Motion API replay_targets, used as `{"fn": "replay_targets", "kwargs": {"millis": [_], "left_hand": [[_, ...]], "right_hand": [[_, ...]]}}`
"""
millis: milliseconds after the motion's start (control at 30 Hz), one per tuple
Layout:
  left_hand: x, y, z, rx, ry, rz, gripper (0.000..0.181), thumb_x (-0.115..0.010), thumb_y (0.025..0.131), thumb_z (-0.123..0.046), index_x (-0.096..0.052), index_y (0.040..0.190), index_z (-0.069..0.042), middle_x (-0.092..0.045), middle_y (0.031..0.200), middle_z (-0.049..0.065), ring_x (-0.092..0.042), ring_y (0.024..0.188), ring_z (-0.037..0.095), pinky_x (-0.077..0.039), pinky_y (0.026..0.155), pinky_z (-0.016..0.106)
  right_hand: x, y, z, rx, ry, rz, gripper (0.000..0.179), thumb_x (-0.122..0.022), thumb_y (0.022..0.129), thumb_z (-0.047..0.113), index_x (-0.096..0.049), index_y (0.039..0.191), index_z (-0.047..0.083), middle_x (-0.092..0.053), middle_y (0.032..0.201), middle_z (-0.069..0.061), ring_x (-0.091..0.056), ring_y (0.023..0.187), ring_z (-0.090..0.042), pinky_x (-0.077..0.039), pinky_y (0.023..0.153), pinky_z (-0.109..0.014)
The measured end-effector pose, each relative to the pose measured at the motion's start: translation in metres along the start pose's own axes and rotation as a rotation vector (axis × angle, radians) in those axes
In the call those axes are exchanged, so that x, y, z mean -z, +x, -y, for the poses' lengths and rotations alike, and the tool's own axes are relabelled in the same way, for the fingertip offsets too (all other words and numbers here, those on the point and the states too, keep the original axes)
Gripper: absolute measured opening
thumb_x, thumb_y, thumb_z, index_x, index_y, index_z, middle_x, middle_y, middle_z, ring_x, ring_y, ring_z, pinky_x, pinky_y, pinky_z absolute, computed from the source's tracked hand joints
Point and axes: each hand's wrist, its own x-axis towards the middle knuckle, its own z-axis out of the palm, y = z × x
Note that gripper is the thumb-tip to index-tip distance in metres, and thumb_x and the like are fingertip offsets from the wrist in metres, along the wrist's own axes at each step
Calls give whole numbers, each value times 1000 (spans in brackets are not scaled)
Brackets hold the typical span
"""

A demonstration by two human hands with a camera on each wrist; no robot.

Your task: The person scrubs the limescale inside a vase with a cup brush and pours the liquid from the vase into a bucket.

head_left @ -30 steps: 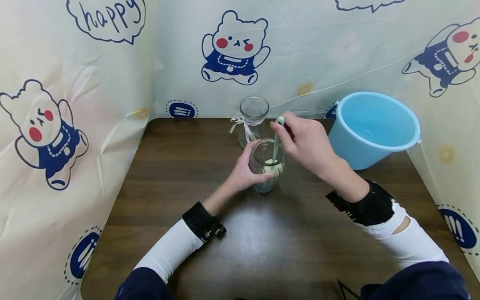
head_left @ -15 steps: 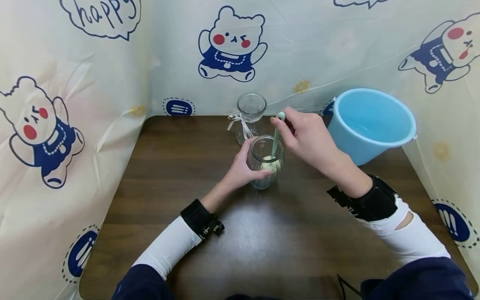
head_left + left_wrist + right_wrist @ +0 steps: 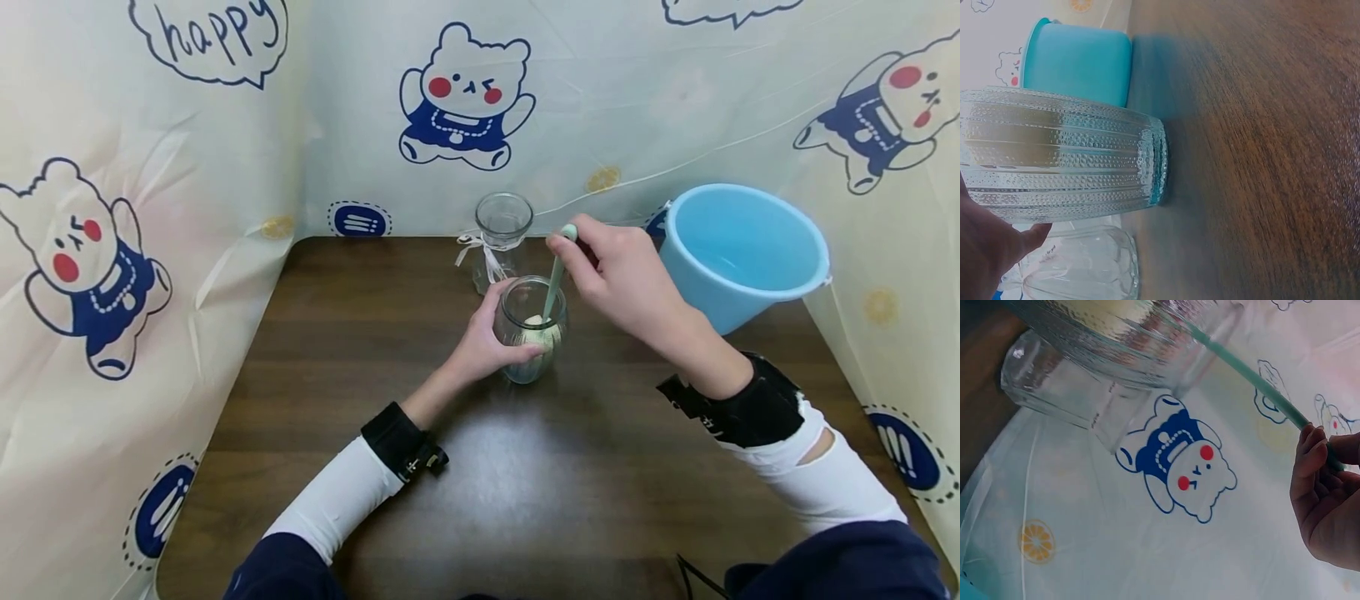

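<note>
In the head view my left hand (image 3: 491,337) grips a clear ribbed glass jar (image 3: 528,371) from its left side, thumb across the front. The jar stands upright, mouth up. My right hand (image 3: 626,267) pinches the top of a thin green handle (image 3: 553,287) above the jar's rim. That handle belongs to a sponge brush, whose pale cream head (image 3: 542,335) sits inside the jar. Through the bumpy glass in the left wrist view, the head (image 3: 1013,134) looks like a beige block. The right wrist view shows the right-hand fingers (image 3: 1311,447) curled on the handle's end.
A second glass jar (image 3: 504,218) with a white ribbon bow stands just behind the held one. At the back right is a light blue bucket (image 3: 738,304). Printed cloth (image 3: 345,108) hangs behind and beside the brown table (image 3: 480,492).
My right hand has shifted slightly right, so the brush handle leans more to the right. My left hand keeps its grip on the jar. The head view bobs a little.
</note>
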Motion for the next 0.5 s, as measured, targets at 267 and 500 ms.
{"fn": "replay_targets", "kwargs": {"millis": [267,500], "left_hand": [[0,0,0,18,24,12,90,-84,66,-4,-34,140,5,-50,132,31,-50,115,43,-40,100,57],[1,0,0,-1,11,3,89,-84,65,-3,-35,139,6,-51,131,33,-50,116,44,-39,101,58]], "right_hand": [[-16,-11,-4,-13,32,54,25,-55,98,22,-54,78,8,-37,55,-1,-36,48,-12,-30,45,-26],[0,-5,1,-50,74,19,26,-53,100,25,-59,80,8,-48,57,-2,-40,51,-10,-32,47,-26]]}}
